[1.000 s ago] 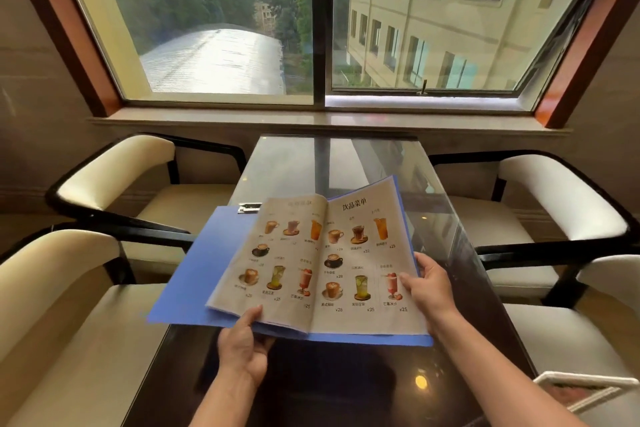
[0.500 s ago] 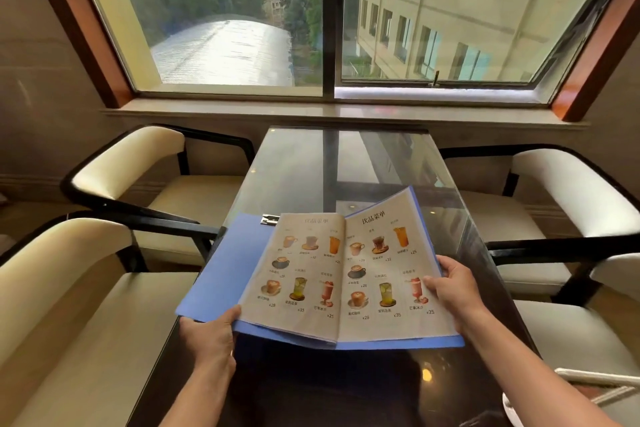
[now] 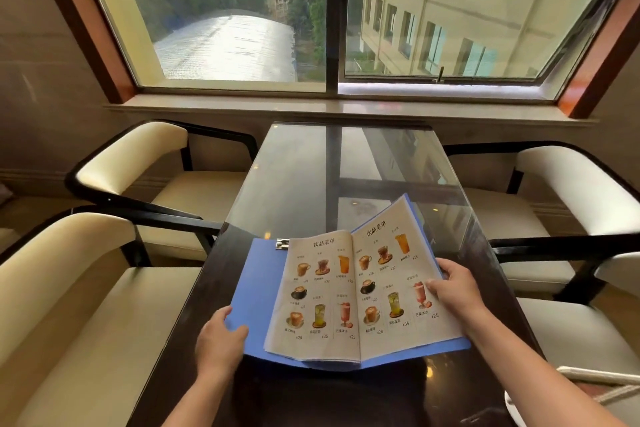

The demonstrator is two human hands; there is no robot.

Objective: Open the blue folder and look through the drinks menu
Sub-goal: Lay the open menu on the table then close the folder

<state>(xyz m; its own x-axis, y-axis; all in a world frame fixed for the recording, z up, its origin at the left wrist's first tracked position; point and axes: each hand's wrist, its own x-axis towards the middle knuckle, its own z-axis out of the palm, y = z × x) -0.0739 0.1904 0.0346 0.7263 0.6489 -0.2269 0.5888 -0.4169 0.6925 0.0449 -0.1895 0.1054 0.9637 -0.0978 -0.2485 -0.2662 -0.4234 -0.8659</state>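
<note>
Nearest you, your left hand [image 3: 219, 340] curls around the near-left corner of the blue folder [image 3: 258, 291], fingers tucked under the cover and thumb on top, likely to prop that flap up so the spread faces you. Your right hand [image 3: 453, 288] pinches the outer edge of the right-hand page, thumb lying across the printed drinks and fingers behind the sheet and cover; that grip looks meant to keep the page flat and ready to turn. The folder lies open at the near end of the dark glass-topped table [image 3: 332, 177], its near edge raised off the surface and the right half tilted upward. The drinks menu [image 3: 360, 291] shows two facing pages of pictured cups and glasses with prices; a metal clip [image 3: 282, 244] pins the sheets at the folder's top. So the opening step reads as done and browsing is under way. Cream armchairs [image 3: 131, 156] flank the table on both sides. Beyond, a stone windowsill [image 3: 346, 107] runs under the window [image 3: 332, 17], with trees and buildings outside.
</note>
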